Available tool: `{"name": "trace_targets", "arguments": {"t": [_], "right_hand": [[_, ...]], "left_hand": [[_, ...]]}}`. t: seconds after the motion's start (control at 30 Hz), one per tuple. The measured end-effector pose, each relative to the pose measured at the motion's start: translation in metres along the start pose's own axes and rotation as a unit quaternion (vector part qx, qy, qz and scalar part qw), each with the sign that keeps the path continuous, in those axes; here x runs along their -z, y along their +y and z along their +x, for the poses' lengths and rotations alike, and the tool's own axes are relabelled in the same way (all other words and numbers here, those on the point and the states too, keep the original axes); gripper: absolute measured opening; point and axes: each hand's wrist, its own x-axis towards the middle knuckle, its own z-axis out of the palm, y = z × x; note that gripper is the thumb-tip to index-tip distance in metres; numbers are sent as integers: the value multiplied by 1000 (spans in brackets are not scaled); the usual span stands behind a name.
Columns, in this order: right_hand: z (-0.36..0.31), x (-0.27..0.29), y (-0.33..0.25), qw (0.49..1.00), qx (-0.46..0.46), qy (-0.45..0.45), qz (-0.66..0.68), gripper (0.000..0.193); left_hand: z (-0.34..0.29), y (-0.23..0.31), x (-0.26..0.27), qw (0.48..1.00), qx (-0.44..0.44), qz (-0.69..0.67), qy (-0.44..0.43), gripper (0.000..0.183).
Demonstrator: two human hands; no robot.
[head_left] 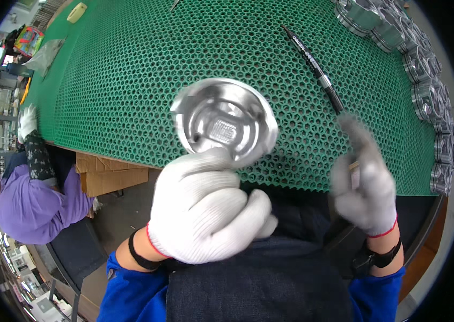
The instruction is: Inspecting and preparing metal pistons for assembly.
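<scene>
My left hand (205, 209), in a white knit glove, is closed on the near rim of a shiny metal piston (259, 121). The piston is tilted so that its hollow inside faces up, and it is slightly blurred. My right hand (364, 188), gloved too and smeared by motion, is over the mat's near edge. Its index finger stretches toward the near end of a black marker pen (315, 67) on the green mat (130, 102). Between its thumb and other fingers shows a small brownish and pale thing that I cannot make out.
Several metal pistons (428, 99) line the mat's right edge. A co-worker in a purple top (47, 201) sits at the left, one gloved hand (27, 122) on the table. Cardboard (111, 174) is below the table edge. A plastic bag (47, 56) lies far left.
</scene>
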Motion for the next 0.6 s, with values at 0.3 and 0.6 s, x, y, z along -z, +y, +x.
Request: {"name": "trace_targets", "arguments": {"t": [0.3,0.6], "right_hand": [[42,-22,-30,958,183,-210,-65,38],[57,-45,-20,752,427,-151,-479,40]], "left_hand": [[21,-56,3,998,62,5,12,26],[28,-55,-8,994,109,8,26,23]]}}
